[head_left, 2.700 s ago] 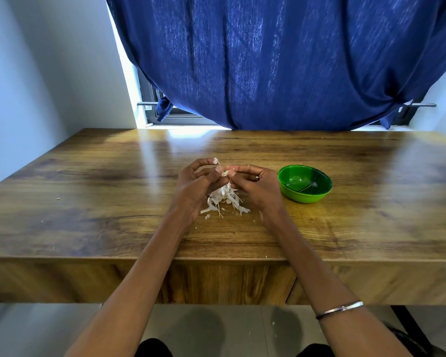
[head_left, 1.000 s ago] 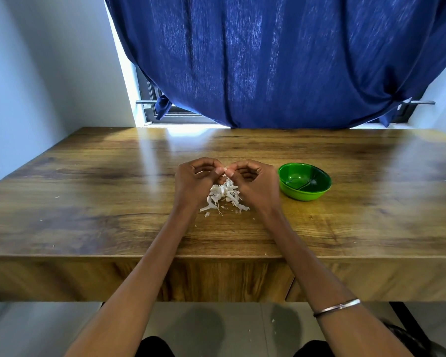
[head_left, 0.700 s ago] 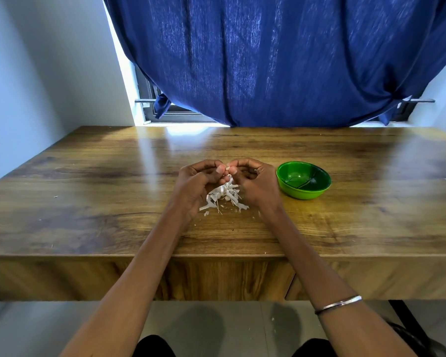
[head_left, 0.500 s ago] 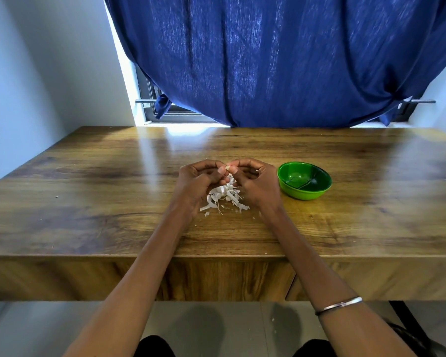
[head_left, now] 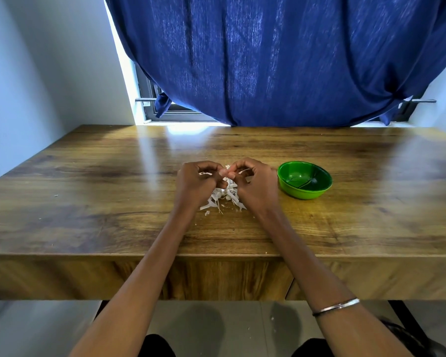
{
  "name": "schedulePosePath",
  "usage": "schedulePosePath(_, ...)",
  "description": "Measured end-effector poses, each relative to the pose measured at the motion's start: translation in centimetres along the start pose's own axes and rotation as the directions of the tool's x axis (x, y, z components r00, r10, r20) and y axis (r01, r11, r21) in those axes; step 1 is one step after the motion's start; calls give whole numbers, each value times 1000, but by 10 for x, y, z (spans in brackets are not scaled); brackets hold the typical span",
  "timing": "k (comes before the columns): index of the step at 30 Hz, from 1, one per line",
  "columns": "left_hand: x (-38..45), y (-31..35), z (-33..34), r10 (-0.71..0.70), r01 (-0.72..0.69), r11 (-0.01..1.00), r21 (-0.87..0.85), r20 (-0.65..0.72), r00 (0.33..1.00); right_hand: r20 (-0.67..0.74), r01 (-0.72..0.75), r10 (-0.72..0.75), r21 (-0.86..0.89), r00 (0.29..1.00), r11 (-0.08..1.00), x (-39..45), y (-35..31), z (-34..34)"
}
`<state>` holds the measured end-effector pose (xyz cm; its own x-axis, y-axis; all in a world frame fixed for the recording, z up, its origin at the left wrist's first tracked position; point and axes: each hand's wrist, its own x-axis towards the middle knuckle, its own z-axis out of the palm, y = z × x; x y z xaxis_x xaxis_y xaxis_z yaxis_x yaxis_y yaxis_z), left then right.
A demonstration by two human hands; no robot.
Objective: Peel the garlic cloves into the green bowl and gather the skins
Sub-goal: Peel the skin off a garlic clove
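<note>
Garlic clove, hidden, pinched between curled fingers (head_left: 223, 173) of both hands above skins (head_left: 223, 198).

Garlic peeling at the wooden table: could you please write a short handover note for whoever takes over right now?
Left hand and right hand: both raised just above the table, fingers curled, fingertips meeting on a small pale piece; clove or skin, too small to tell.
Loose pile of white papery garlic skins: on the brown wooden table, beneath the hands.
Small round green bowl: right of the hands; no cloves visible inside.
Done: many skins stripped.
Left: finish this piece, drop the clove in the bowl, gather the stray flakes.
</note>
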<state>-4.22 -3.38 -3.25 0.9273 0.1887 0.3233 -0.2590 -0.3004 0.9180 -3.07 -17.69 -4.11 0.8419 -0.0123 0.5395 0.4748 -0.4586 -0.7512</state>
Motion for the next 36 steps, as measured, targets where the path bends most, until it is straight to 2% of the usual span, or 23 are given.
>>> schedulePosePath(2,0,0,-1,-51,52,998,-29,30,998,3,9,-9,-1,1000,1000,0,0,0)
schedulePosePath(4,1,-1,-3,-145,158,979,-131,104,984,4,23,-23,7,1000,1000,0,-1,-1)
schedulePosePath(6,1,-1,-6,-229,277,924,-264,198,953,13,44,-44,38,999,998,-1,-2,-1)
schedulePosePath(8,2,-1,-7,-264,338,877,-342,245,933,34,42,-45,69,998,997,-1,-3,0)
schedulePosePath(10,3,-2,-6,-267,330,878,-345,219,939,43,-1,-4,109,999,994,-1,-2,1)
schedulePosePath(15,3,-3,-3,-160,166,949,-268,44,986,58,-111,99,253,993,961,-3,-5,0)
schedulePosePath(18,2,-1,-3,-126,133,953,-272,46,991,72,-144,128,324,989,935,-2,-7,-4)
schedulePosePath(21,0,1,-2,-120,132,952,-277,61,991,104,-238,215,385,971,892,-2,-7,-6)
schedulePosePath(24,-2,4,-3,-170,189,919,-345,86,982,122,-250,220,369,968,895,-1,-5,-4)
schedulePosePath(29,-2,6,-7,-289,355,790,-500,207,935,144,-234,192,392,971,890,1,-7,-3)
schedulePosePath(33,2,5,-7,-318,395,713,-579,235,918,170,-253,196,450,966,857,0,-10,-5)
schedulePosePath(36,3,3,-7,-299,372,725,-579,221,928,182,-279,216,495,959,823,1,-10,-5)
